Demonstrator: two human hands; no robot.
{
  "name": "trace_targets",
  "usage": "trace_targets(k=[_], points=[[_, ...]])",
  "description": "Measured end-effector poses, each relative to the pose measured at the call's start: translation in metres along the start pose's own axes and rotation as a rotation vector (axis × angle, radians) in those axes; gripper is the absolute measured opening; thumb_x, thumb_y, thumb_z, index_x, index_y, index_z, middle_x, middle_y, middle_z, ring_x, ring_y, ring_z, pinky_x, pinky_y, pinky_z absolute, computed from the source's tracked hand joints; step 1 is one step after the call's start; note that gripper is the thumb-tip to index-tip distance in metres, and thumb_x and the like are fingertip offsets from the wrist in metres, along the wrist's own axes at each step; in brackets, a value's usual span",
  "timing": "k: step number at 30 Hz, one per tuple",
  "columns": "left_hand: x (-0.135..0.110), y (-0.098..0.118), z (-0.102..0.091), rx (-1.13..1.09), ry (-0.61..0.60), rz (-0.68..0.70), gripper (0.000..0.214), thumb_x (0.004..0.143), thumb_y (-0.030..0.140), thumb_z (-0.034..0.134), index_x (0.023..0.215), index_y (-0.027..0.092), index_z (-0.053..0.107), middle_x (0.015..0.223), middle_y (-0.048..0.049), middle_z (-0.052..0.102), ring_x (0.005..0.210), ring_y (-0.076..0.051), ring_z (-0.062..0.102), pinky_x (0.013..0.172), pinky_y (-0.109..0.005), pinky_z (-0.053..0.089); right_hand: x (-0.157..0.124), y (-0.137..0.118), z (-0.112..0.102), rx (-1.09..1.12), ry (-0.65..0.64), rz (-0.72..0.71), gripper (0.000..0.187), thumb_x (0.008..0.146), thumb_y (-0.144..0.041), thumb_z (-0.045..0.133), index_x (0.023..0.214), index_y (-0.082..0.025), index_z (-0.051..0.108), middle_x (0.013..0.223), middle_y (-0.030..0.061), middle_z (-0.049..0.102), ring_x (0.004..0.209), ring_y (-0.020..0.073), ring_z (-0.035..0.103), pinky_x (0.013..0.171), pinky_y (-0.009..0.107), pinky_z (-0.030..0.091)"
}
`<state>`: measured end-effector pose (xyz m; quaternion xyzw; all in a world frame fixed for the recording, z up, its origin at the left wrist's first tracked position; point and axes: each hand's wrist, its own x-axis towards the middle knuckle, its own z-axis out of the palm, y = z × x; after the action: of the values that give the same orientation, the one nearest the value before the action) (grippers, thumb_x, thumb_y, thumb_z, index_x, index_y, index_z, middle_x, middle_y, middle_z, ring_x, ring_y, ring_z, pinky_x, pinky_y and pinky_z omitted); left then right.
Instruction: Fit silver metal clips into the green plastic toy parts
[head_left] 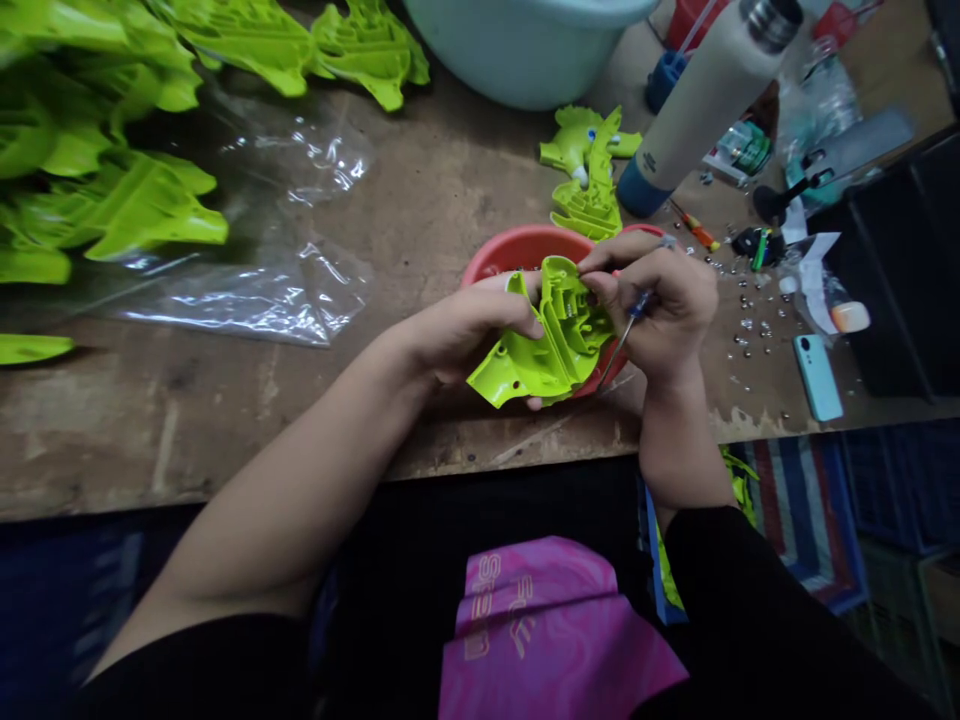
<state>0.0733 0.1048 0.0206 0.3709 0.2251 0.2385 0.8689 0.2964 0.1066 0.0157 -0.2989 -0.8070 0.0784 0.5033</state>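
Observation:
My left hand (472, 335) grips a lime-green moulded plastic shell (525, 355) from below and the left, its hollow inner side facing up. My right hand (664, 310) is on the shell's right side and holds a small screwdriver (626, 330) with a blue handle. The screwdriver's tip is hidden behind my fingers or the shell, so its contact point cannot be seen. Directly beneath both hands is a red plastic bowl (525, 250), and the shell and hands hide most of its inside.
Lime-green shells (120, 205) are heaped at the left, near clear plastic film (255, 290). A pale blue tub (525, 40), steel-capped bottle (712, 100), green parts (589, 170), scattered metal balls (750, 335) and a phone (817, 378) lie on the worn wooden bench (225, 400).

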Motion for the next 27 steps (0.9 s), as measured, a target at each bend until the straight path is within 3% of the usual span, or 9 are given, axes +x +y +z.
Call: trace_targets(k=[5, 10, 15, 20, 24, 27], points=[[0.001, -0.002, 0.001, -0.027, 0.021, 0.008, 0.071, 0.062, 0.020, 0.073, 0.133, 0.015, 0.066, 0.109, -0.0128, 0.082, 0.100, -0.039, 0.085, 0.077, -0.056, 0.075, 0.004, -0.005, -0.001, 0.038, -0.064, -0.051, 0.034, 0.110, -0.030, 0.069, 0.081, -0.025, 0.052, 0.098, -0.0029, 0.078, 0.088, 0.0126, 0.075, 0.079, 0.033, 0.062], [0.007, -0.012, -0.008, -0.033, -0.061, 0.086, 0.058, 0.067, 0.022, 0.077, 0.125, 0.019, 0.073, 0.112, -0.0123, 0.082, 0.112, -0.045, 0.082, 0.083, -0.064, 0.075, 0.005, -0.005, 0.000, 0.059, -0.166, 0.214, 0.047, 0.102, -0.054, 0.078, 0.073, -0.026, 0.053, 0.095, 0.0011, 0.077, 0.091, 0.0194, 0.073, 0.090, 0.043, 0.065], [0.008, -0.011, -0.007, 0.010, -0.072, 0.110, 0.053, 0.067, 0.022, 0.075, 0.120, 0.018, 0.076, 0.109, -0.0116, 0.082, 0.109, -0.046, 0.083, 0.082, -0.069, 0.074, 0.003, -0.003, -0.003, 0.097, -0.110, 0.387, 0.052, 0.100, -0.064, 0.076, 0.070, -0.028, 0.052, 0.091, 0.0025, 0.075, 0.089, 0.0211, 0.072, 0.095, 0.047, 0.067], [0.007, -0.012, -0.003, 0.011, 0.044, 0.149, 0.051, 0.061, 0.022, 0.074, 0.111, 0.017, 0.077, 0.112, -0.0119, 0.082, 0.115, -0.047, 0.081, 0.087, -0.069, 0.074, 0.005, -0.004, -0.002, 0.095, -0.184, 0.345, 0.052, 0.097, -0.064, 0.081, 0.072, -0.028, 0.053, 0.092, 0.0025, 0.075, 0.090, 0.0218, 0.073, 0.094, 0.048, 0.067], [0.007, -0.012, -0.004, -0.001, 0.010, 0.112, 0.051, 0.062, 0.023, 0.076, 0.113, 0.017, 0.076, 0.114, -0.0127, 0.082, 0.117, -0.049, 0.081, 0.086, -0.070, 0.074, 0.003, -0.002, 0.001, 0.076, -0.162, 0.186, 0.042, 0.105, -0.052, 0.072, 0.076, -0.027, 0.056, 0.095, 0.0008, 0.077, 0.088, 0.0188, 0.073, 0.090, 0.044, 0.065], [0.007, -0.011, -0.005, 0.006, 0.013, 0.084, 0.054, 0.060, 0.024, 0.079, 0.114, 0.016, 0.075, 0.114, -0.0140, 0.082, 0.115, -0.050, 0.081, 0.079, -0.067, 0.075, 0.000, 0.004, 0.004, 0.057, -0.181, 0.172, 0.042, 0.104, -0.053, 0.074, 0.078, -0.027, 0.056, 0.097, 0.0004, 0.077, 0.088, 0.0183, 0.072, 0.091, 0.044, 0.065]])
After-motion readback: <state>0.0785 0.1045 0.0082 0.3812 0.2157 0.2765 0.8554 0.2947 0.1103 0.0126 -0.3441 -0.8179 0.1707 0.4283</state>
